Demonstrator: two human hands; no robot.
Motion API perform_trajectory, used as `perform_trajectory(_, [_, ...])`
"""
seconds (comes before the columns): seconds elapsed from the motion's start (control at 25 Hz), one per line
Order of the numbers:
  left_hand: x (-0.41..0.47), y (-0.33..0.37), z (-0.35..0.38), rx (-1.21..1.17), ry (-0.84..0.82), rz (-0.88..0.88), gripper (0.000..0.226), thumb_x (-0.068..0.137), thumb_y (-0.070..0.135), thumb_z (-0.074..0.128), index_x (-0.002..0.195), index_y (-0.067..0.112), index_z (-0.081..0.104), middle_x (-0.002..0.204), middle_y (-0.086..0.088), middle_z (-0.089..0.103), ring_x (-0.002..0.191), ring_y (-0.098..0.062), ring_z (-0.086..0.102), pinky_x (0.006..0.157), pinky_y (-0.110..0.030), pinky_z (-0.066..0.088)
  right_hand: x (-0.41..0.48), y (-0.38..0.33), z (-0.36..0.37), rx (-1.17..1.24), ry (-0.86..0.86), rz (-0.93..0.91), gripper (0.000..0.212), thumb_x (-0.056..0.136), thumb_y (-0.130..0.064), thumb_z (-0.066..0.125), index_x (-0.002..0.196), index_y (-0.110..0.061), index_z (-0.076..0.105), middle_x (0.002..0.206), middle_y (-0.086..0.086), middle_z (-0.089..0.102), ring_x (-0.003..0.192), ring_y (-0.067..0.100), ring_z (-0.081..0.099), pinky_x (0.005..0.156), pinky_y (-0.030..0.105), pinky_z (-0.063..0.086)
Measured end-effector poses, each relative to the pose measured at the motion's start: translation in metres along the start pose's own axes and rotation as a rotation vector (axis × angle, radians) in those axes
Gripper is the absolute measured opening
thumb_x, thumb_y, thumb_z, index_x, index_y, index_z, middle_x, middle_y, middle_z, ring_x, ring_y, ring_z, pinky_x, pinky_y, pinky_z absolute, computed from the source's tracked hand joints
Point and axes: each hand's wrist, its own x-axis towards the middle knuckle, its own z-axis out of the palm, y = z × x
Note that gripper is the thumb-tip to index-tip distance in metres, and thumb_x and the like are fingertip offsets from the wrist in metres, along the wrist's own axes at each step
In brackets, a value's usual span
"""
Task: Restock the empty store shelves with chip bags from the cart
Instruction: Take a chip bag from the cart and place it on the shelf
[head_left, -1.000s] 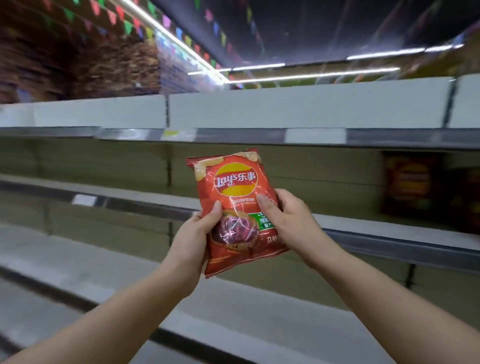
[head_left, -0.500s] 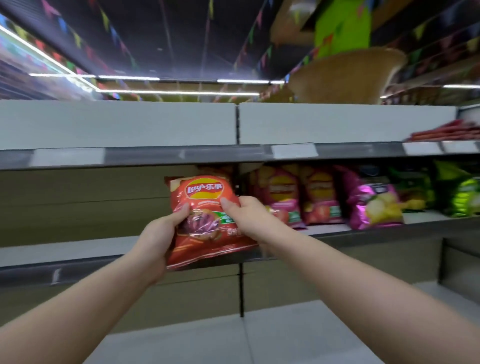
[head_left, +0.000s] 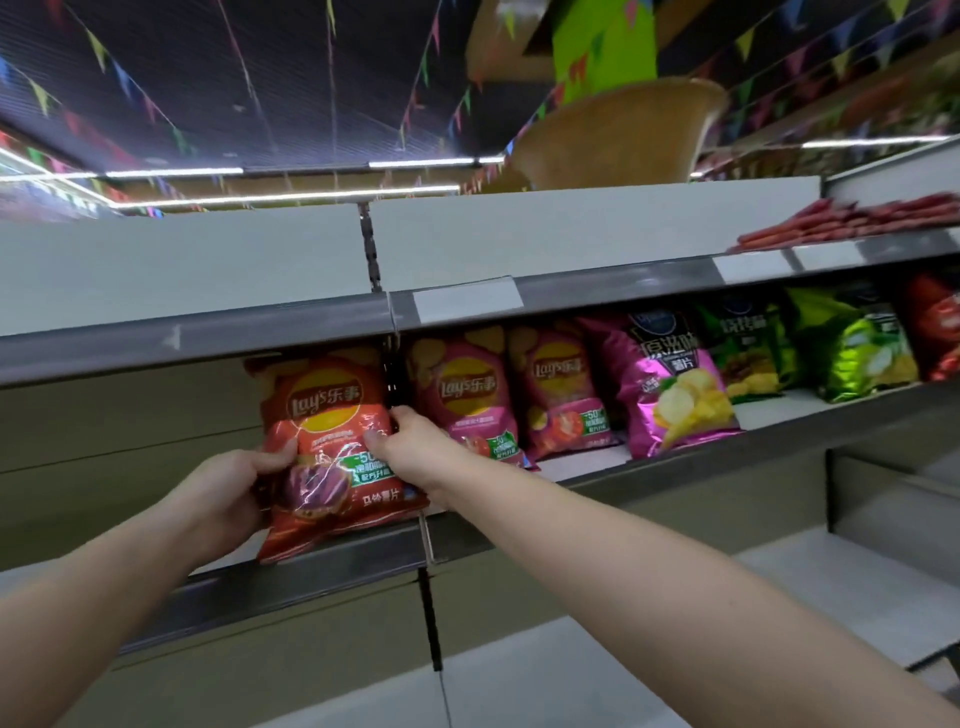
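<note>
While both hands grip it, red Lay's bag (head_left: 327, 447) sits upright at the front edge of the mid shelf (head_left: 311, 577), at the right end of the left bay, just left of the slotted upright (head_left: 431, 613). Bag's bottom left corner overlaps the front rail; can't tell if its weight is on the shelf or carried. Bag top is just under the upper shelf rail (head_left: 197, 343).

Left hand (head_left: 228, 493): clamped on the bag's left edge, thumb on the front face, fingers wrapped behind, out of view.
Right hand (head_left: 415, 452): clamped on the bag's right edge, thumb pressed on the front near the green label, fingers behind. Hands are apart, bag between them. Front film is creased around both thumbs.

Same shelf, right bay, left to right:
- pink Lay's bag (head_left: 467, 400), upright, just beside the upright post. Right hand overlaps its lower left corner; contact unclear.
- 2nd pink Lay's bag (head_left: 561, 395), touching the 1st.
- magenta bag (head_left: 670, 395) w/ chip pic, leaning a bit, near the front edge.
- dark green bag (head_left: 748, 353), set further back.
- lime green bag (head_left: 857, 353).
- red bag (head_left: 935, 332), cut off by frame edge.

Upper shelf: flat red packs (head_left: 857, 218) stacked at the right end; white tag strip (head_left: 467, 306) on its front rail. Lower shelf (head_left: 831, 587) is visible bottom right. Bunting (head_left: 104, 52) and strip lights (head_left: 291, 197) overhead.
</note>
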Motion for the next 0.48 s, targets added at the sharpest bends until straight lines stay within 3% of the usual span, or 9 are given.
perform_trajectory(0.12, [0.029, 0.004, -0.010, 0.014, 0.033, -0.018, 0.026, 0.096, 0.005, 0.045, 0.121, 0.000, 0.050, 0.091, -0.017, 0.061, 0.081, -0.028, 0.058, 0.074, -0.041, 0.045, 0.024, -0.005, 0.011, -0.020, 0.022, 0.065, 0.047, 0.097, -0.022, 0.047, 0.138, -0.006, 0.033, 0.134, 0.017, 0.048, 0.119, 0.033, 0.050, 0.098, 0.042, 0.046])
perform_trajectory(0.2, [0.047, 0.007, -0.013, -0.001, 0.047, -0.032, 0.031, 0.096, 0.001, 0.041, 0.125, 0.005, 0.048, 0.096, -0.018, 0.060, 0.088, -0.030, 0.058, 0.083, -0.046, 0.043, 0.042, -0.008, 0.018, 0.084, 0.055, 0.139, 0.042, 0.097, -0.012, 0.044, 0.137, 0.000, 0.036, 0.135, 0.020, 0.046, 0.123, 0.034, 0.047, 0.099, 0.036, 0.043])
perform_trajectory(0.28, [0.061, 0.008, -0.012, -0.047, 0.028, -0.015, 0.033, 0.094, 0.000, 0.045, 0.125, 0.007, 0.050, 0.102, -0.019, 0.060, 0.093, -0.033, 0.057, 0.082, -0.048, 0.045, 0.061, -0.010, 0.023, 0.093, 0.082, 0.233, 0.040, 0.097, -0.003, 0.037, 0.136, 0.004, 0.038, 0.141, 0.022, 0.040, 0.128, 0.035, 0.041, 0.098, 0.032, 0.038])
perform_trajectory(0.4, [0.077, 0.002, -0.007, -0.056, -0.044, 0.001, 0.033, 0.091, -0.008, 0.043, 0.119, 0.008, 0.052, 0.097, -0.017, 0.062, 0.084, -0.032, 0.058, 0.071, -0.046, 0.047, 0.077, -0.007, 0.026, -0.373, 0.151, 0.125, 0.040, 0.100, -0.002, 0.026, 0.140, 0.005, 0.029, 0.149, 0.020, 0.028, 0.135, 0.034, 0.029, 0.109, 0.033, 0.025])
perform_trajectory(0.48, [0.088, -0.002, -0.003, -0.034, -0.080, 0.017, 0.036, 0.091, -0.011, 0.040, 0.119, 0.009, 0.050, 0.101, -0.016, 0.062, 0.088, -0.033, 0.059, 0.070, -0.046, 0.047, 0.088, -0.001, 0.024, -0.234, 0.158, 0.142, 0.042, 0.100, -0.001, 0.027, 0.141, 0.004, 0.025, 0.147, 0.024, 0.029, 0.134, 0.036, 0.030, 0.102, 0.025, 0.032])
